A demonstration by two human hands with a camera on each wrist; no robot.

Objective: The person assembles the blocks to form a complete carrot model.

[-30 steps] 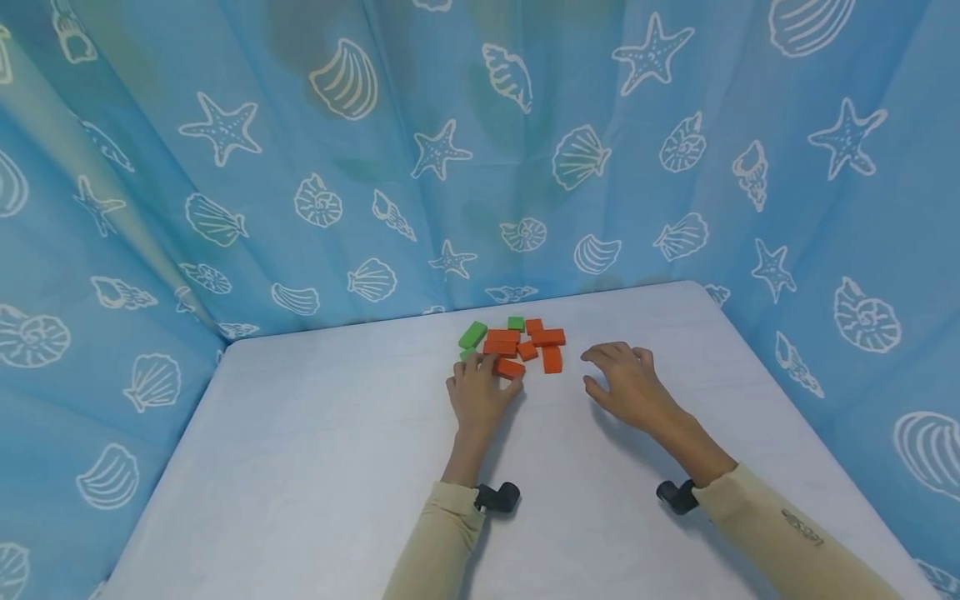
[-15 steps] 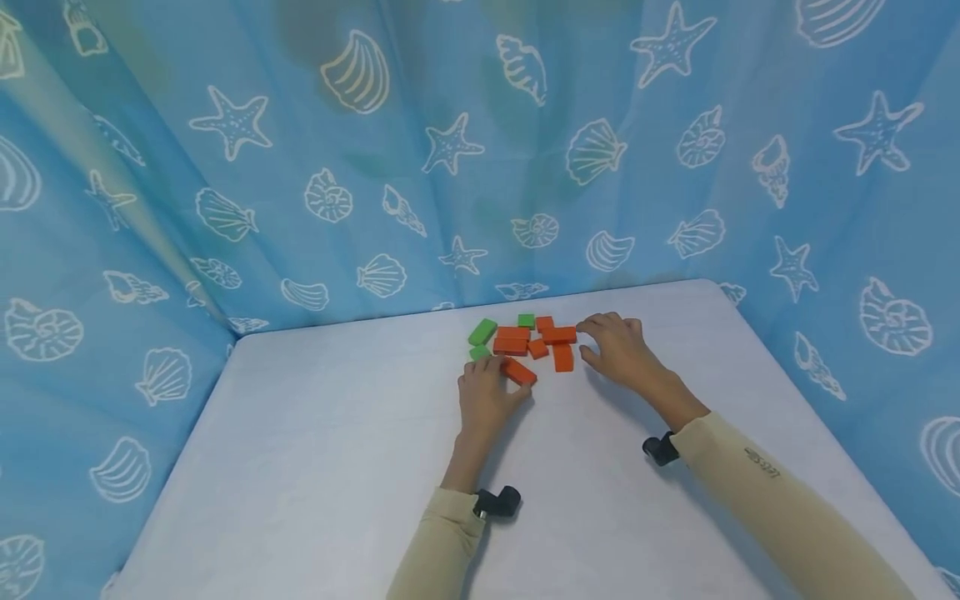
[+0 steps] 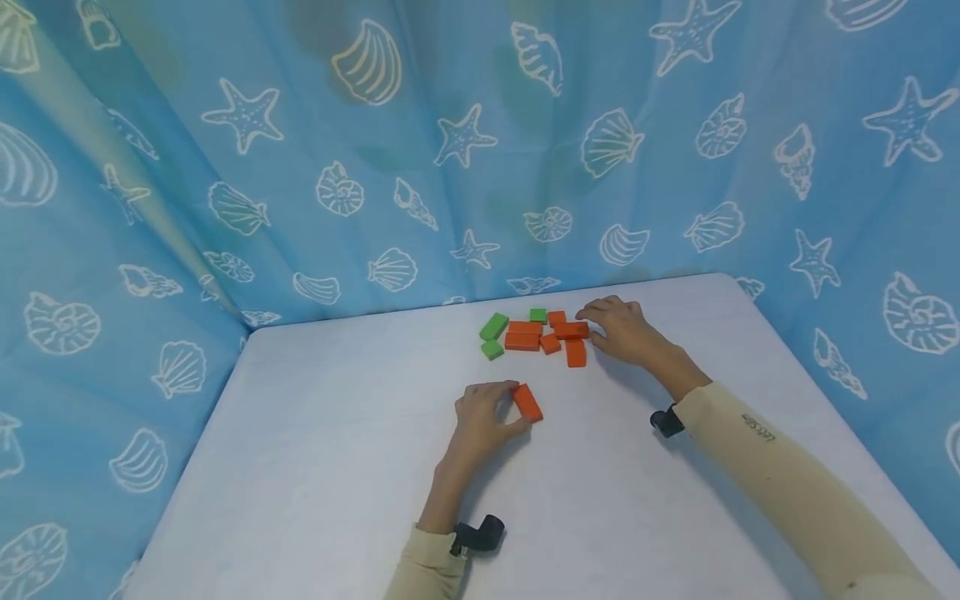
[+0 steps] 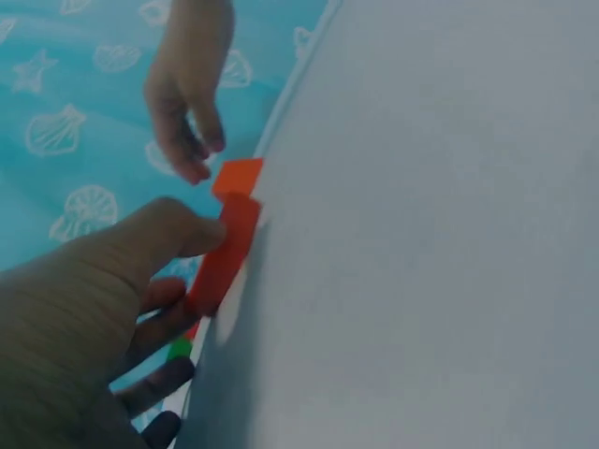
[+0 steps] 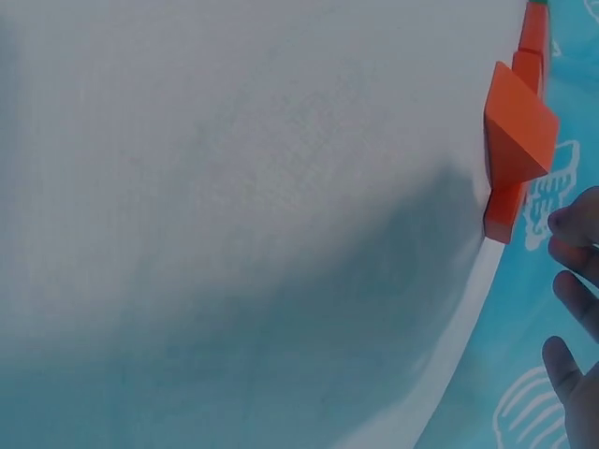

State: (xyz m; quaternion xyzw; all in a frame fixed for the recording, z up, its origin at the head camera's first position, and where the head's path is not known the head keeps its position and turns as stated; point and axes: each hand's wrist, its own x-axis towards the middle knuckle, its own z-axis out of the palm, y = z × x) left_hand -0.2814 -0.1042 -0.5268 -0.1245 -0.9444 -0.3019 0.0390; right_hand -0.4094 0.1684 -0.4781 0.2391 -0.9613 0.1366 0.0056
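Note:
My left hand (image 3: 477,425) pinches an orange rectangular block (image 3: 527,403) between thumb and fingers, in front of the group of blocks. In the left wrist view the thumb presses one face of that orange block (image 4: 227,257), and the other fingers spread behind it. My right hand (image 3: 624,332) hovers with bent, parted fingers at the right end of an orange block (image 3: 572,331) in the group. The right wrist view has the right hand's fingers (image 5: 573,304) a little apart from the orange blocks (image 5: 520,131), with nothing between them.
Beside the right hand's block lie more orange blocks (image 3: 522,342) and a small orange cube (image 3: 551,343). Green blocks (image 3: 494,326) sit at the group's left and back. The white table (image 3: 337,467) meets a blue shell-patterned curtain (image 3: 420,167) behind.
My left hand has drawn its orange block toward me, away from the group, and turned it. The right hand has moved left and forward to the group's right side.

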